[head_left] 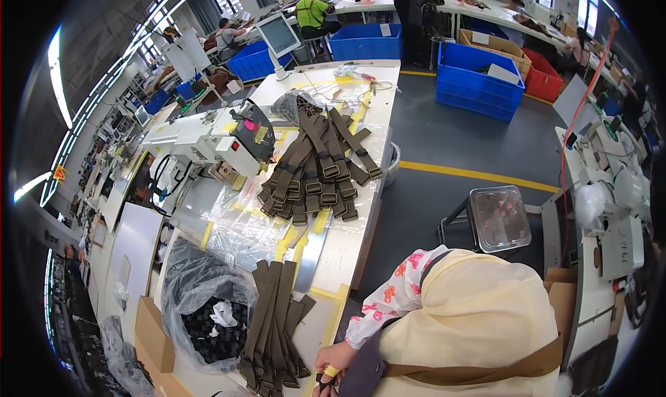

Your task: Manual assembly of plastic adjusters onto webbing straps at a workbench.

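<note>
The person's hand (331, 366) grips a yellow-handled tool (330, 373) just right of the brown strap pile (274, 328); a slip could nick the nearest strap.

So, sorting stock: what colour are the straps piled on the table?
Dark brown straps, clearest in the head view.

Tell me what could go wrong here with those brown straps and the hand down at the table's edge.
The near strap bundle overhangs the table edge, so a tug could pull several straps off together. The one visible hand, with something yellow at a fingertip, works close to that bundle and may snag loose ends; which hand it is cannot be told. The far pile of buckled straps also lies close to the table's right edge and might slide off if bumped.
</note>
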Demonstrator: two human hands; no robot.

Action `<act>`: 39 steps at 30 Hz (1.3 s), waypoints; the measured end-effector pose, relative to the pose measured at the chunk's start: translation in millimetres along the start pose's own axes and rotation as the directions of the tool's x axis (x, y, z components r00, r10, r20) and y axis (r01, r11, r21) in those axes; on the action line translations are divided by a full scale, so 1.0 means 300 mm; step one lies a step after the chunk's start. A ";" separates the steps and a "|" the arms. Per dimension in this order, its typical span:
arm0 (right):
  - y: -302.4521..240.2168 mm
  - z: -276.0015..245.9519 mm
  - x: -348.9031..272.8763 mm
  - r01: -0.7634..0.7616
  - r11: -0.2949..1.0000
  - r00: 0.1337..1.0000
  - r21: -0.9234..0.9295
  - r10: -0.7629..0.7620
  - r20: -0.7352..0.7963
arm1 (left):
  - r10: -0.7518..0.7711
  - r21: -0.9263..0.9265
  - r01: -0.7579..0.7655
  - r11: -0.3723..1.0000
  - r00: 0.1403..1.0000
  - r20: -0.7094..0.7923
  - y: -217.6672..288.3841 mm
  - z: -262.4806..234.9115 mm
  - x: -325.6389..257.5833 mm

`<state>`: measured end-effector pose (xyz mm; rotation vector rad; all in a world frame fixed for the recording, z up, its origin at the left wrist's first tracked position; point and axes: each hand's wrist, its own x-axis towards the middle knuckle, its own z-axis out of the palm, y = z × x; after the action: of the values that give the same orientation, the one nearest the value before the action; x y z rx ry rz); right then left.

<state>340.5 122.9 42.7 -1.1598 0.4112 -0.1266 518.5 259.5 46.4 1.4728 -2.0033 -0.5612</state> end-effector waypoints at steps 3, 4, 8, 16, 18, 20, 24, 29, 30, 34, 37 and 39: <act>0.005 0.000 0.014 0.027 0.999 0.995 -0.042 -0.022 0.096 | 0.178 0.061 -0.177 0.982 0.984 -0.014 0.011 0.004 0.008; 0.001 -0.011 0.033 0.008 0.988 0.991 -0.153 0.013 0.134 | -0.057 -0.102 0.040 0.994 0.984 -0.167 0.040 0.038 -0.005; -0.003 0.009 0.058 -0.041 0.936 0.974 -0.349 0.116 0.196 | -0.368 -0.198 0.312 0.929 0.829 -0.421 0.075 0.081 0.042; -0.138 -0.143 0.038 -0.045 0.961 0.995 -0.271 0.066 0.069 | -0.510 -0.009 0.517 0.856 0.842 -0.176 0.041 -0.057 0.070; -0.173 -0.252 0.037 -0.026 0.939 0.998 -0.343 0.042 0.041 | -0.547 0.009 0.558 0.830 0.817 -0.183 0.029 -0.113 0.074; -0.197 -0.362 0.038 0.074 0.894 0.997 -0.442 -0.064 0.038 | -0.507 0.088 0.538 0.838 0.829 -0.237 0.017 -0.147 0.098; -0.254 -0.548 0.067 0.257 0.819 0.938 -0.514 -0.339 -0.071 | -0.338 0.508 0.513 0.692 0.852 -0.400 -0.009 -0.225 0.223; -0.323 -0.760 0.178 0.320 0.086 0.782 -0.943 -0.586 0.212 | -0.167 0.653 0.424 0.627 0.892 -0.419 -0.164 -0.166 0.360; -0.327 -0.781 0.192 0.343 0.084 0.780 -0.935 -0.580 0.234 | -0.169 0.647 0.421 0.635 0.894 -0.415 -0.208 -0.123 0.364; -0.402 -0.713 0.287 0.309 0.014 0.792 -0.951 -0.558 0.249 | -0.366 0.441 0.585 0.681 0.793 -0.486 -0.229 0.001 0.354; -0.428 -0.498 0.478 0.550 0.192 0.732 -0.813 -0.578 0.359 | -0.318 0.365 0.581 0.727 0.757 -0.571 -0.206 0.011 0.368; -0.395 -0.375 0.643 0.576 0.138 0.727 -0.806 -0.537 0.427 | -0.282 0.321 0.573 0.754 0.723 -0.630 -0.165 0.024 0.358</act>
<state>488.5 -80.9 64.7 -2.4529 -0.0991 -0.6131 525.0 142.1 31.5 2.1637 -1.3636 0.2460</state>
